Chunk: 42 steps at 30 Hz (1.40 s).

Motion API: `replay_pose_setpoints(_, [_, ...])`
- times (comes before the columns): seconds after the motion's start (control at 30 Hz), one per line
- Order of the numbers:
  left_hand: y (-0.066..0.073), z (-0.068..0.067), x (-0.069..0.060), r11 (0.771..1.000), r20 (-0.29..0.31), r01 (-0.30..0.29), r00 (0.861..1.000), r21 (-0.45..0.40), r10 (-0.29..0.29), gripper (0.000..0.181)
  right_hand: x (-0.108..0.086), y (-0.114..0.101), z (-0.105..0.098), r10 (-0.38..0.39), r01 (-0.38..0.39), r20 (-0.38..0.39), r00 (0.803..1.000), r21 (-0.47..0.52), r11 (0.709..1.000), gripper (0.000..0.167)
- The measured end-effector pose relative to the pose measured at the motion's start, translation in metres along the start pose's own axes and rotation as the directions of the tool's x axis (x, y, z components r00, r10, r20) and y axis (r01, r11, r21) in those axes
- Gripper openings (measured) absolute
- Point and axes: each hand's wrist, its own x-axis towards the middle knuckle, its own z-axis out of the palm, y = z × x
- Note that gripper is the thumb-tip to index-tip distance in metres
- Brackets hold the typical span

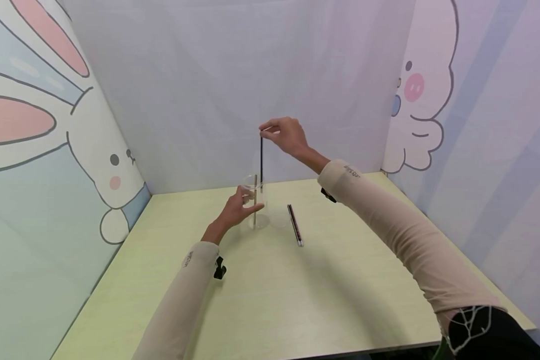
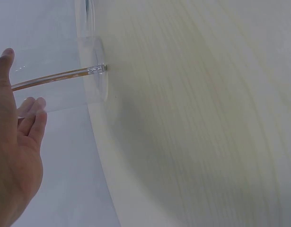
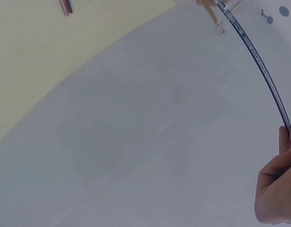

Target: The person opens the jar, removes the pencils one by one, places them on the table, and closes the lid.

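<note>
A clear cylindrical cup (image 1: 262, 221) stands on the table, a gold-brown pencil (image 1: 255, 200) leaning inside it. My left hand (image 1: 235, 208) holds the cup from the left, thumb and fingers around its wall; the left wrist view shows the pencil (image 2: 55, 78) with its end at the cup's base. Above the cup, my right hand (image 1: 289, 136) pinches the top end of a dark pencil (image 1: 261, 160), whose lower end is at the cup's mouth. In the right wrist view this dark pencil (image 3: 264, 71) runs from the fingertips to the cup.
Dark pencils (image 1: 295, 225) lie side by side on the pale yellow table (image 1: 261, 300), right of the cup. Fabric walls, with cartoon figures on the left and right, stand around the table's back and sides.
</note>
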Motion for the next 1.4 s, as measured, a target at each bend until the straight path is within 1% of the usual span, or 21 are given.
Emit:
replay_pose_setpoints(0.43, [-0.002,-0.001,0.002,1.000,-0.003,-0.009,1.000,0.001,0.009,0.062,0.007,0.000,-0.011,-0.002,0.003,-0.066,0.998,0.012,1.000,0.025])
replay_pose_setpoints(0.67, [-0.004,-0.003,0.002,1.000,-0.007,0.006,1.000,0.006,-0.006,0.063,0.013,-0.002,-0.019,0.009,-0.006,-0.115,0.993,0.026,1.000,0.023])
replay_pose_setpoints(0.87, [-0.004,-0.006,0.002,1.000,-0.013,0.002,1.000,0.007,-0.002,0.067,0.013,0.000,-0.027,0.018,-0.011,-0.144,0.989,0.046,0.999,0.024])
replay_pose_setpoints(1.1, [-0.003,-0.007,0.001,1.000,-0.013,0.010,1.000,-0.001,-0.010,0.066,0.008,0.012,-0.028,0.010,-0.007,-0.120,0.993,0.032,0.999,0.023])
replay_pose_setpoints(1.4, [0.000,-0.008,-0.002,1.000,0.004,0.029,1.000,0.008,-0.029,0.066,-0.010,0.030,-0.027,0.027,-0.027,-0.048,0.998,-0.010,1.000,0.024])
